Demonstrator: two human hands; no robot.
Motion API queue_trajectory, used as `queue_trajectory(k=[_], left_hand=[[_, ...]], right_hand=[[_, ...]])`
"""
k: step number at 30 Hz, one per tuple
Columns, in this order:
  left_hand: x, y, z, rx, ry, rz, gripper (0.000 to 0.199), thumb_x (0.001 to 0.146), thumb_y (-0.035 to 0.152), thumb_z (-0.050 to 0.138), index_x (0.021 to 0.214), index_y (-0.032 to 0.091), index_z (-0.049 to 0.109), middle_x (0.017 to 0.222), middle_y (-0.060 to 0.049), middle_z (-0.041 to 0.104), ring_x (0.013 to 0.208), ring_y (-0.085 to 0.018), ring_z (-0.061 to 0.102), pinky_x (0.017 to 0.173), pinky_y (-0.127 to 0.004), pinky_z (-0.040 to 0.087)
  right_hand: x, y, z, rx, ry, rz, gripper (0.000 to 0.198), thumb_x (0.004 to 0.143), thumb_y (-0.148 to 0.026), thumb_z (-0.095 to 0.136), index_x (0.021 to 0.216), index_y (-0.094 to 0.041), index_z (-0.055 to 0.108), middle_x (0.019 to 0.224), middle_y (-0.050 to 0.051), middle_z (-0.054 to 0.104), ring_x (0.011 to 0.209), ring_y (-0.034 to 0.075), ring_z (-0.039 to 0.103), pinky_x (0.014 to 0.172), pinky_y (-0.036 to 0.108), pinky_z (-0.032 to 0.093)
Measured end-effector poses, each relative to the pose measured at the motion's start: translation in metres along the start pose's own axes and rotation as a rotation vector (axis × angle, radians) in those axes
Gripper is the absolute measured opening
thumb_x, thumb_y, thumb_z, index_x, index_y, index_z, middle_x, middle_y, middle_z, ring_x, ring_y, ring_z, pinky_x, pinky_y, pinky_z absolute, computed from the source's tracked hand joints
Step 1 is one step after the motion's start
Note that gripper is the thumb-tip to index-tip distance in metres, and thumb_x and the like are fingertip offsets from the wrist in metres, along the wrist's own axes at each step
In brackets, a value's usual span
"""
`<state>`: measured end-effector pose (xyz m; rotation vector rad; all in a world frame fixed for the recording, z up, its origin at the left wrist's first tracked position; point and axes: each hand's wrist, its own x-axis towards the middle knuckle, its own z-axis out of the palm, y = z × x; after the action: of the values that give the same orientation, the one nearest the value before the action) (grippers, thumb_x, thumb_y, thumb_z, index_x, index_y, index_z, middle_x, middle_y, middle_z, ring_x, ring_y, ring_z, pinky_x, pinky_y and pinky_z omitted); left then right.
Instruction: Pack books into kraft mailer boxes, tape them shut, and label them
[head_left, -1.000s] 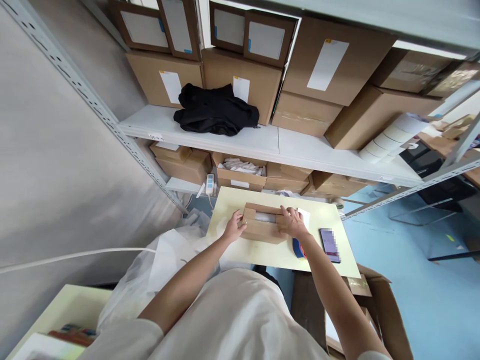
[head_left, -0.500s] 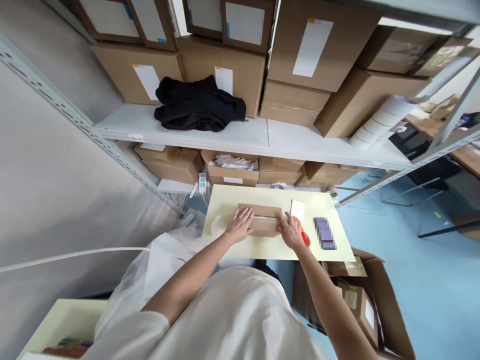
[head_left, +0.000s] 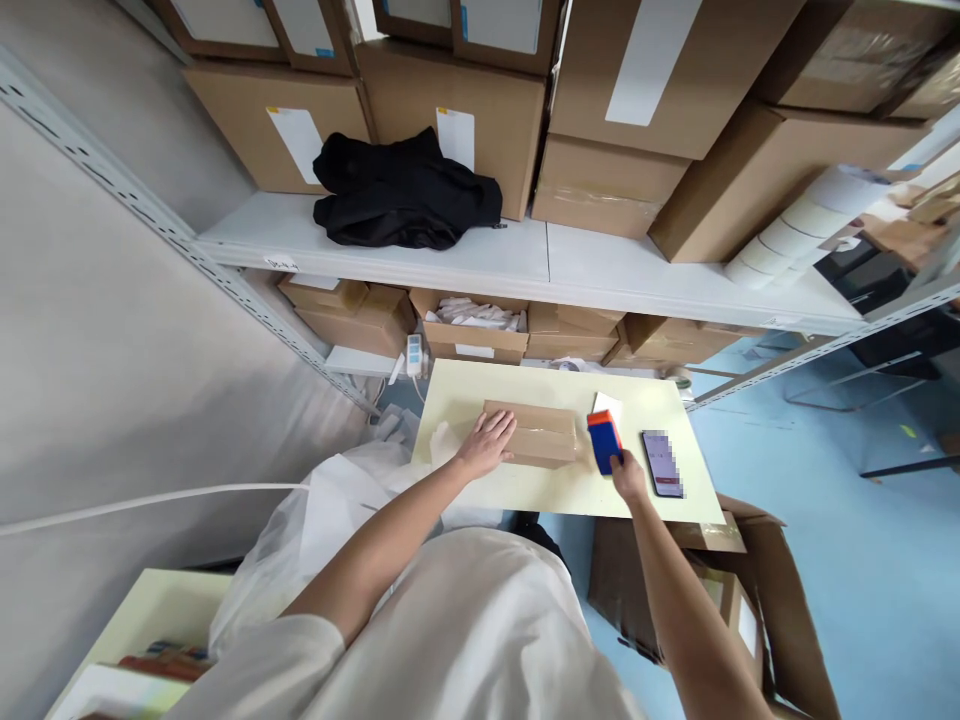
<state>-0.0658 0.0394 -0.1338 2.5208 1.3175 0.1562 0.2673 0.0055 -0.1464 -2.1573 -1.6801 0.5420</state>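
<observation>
A small closed cardboard box (head_left: 541, 435) lies on the pale yellow table, with a strip of clear tape along its top seam. My left hand (head_left: 487, 444) rests flat on the box's left end, fingers stretched out. To the right of the box, my right hand (head_left: 628, 474) is closed around the near end of a blue and orange tape dispenser (head_left: 604, 443). The dispenser is held apart from the box, partly covering a white slip of paper (head_left: 607, 404). A phone (head_left: 662, 464) with a blurred screen lies on the table right of that hand.
Behind the pale yellow table (head_left: 465, 385) stands a grey shelf (head_left: 480, 262) with large cartons, a black garment (head_left: 405, 195) and white rolls (head_left: 810, 228). An open carton (head_left: 799, 610) stands on the floor at right. White plastic film (head_left: 281, 560) hangs at left.
My right hand has left the box's right end and moved right, taking hold of the tape dispenser that lay beside it. My left hand stays on the box. The camera view has shifted slightly.
</observation>
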Motion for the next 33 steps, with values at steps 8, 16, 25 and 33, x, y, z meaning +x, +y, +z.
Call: queue_trajectory(k=[8,16,25,33], left_hand=[[-0.008,0.010,0.006,-0.023,0.018,0.018,0.062,0.088,0.032,0.052,0.144,0.016,0.032,0.152,-0.012,0.032,0.142,-0.026,0.023,0.117,-0.050,0.009],[0.006,0.017,-0.015,-0.500,0.161,-0.159,0.047,0.091,0.038,0.044,0.131,0.015,0.050,0.141,-0.014,0.047,0.135,-0.028,0.037,0.116,-0.050,0.014],[0.052,0.033,-0.033,-1.722,-0.010,-0.665,0.035,0.082,0.047,0.059,0.093,0.015,0.064,0.087,-0.009,0.070,0.074,-0.015,0.067,0.068,-0.025,0.051],[0.062,0.024,-0.027,-1.555,0.209,-0.704,0.009,0.072,0.021,0.068,0.067,0.015,0.064,0.057,0.002,0.061,0.053,-0.008,0.057,0.054,-0.020,0.044]], right_hand=[[0.046,-0.076,-0.048,0.362,0.028,-0.103,0.043,0.084,-0.057,0.028,0.058,-0.023,0.035,0.053,-0.003,0.037,0.051,0.012,0.035,0.048,0.026,0.033],[0.052,-0.105,-0.020,0.379,-0.175,-0.155,0.051,0.077,-0.064,0.042,0.050,-0.022,0.033,0.046,-0.005,0.028,0.047,0.009,0.026,0.046,0.025,0.025],[0.050,-0.097,-0.025,0.382,-0.217,-0.209,0.052,0.080,-0.067,0.036,0.052,-0.023,0.029,0.048,-0.005,0.028,0.047,0.009,0.027,0.045,0.024,0.027],[0.048,-0.101,-0.029,0.347,-0.207,-0.250,0.054,0.080,-0.067,0.036,0.050,-0.022,0.030,0.046,-0.004,0.031,0.046,0.009,0.028,0.045,0.024,0.027]])
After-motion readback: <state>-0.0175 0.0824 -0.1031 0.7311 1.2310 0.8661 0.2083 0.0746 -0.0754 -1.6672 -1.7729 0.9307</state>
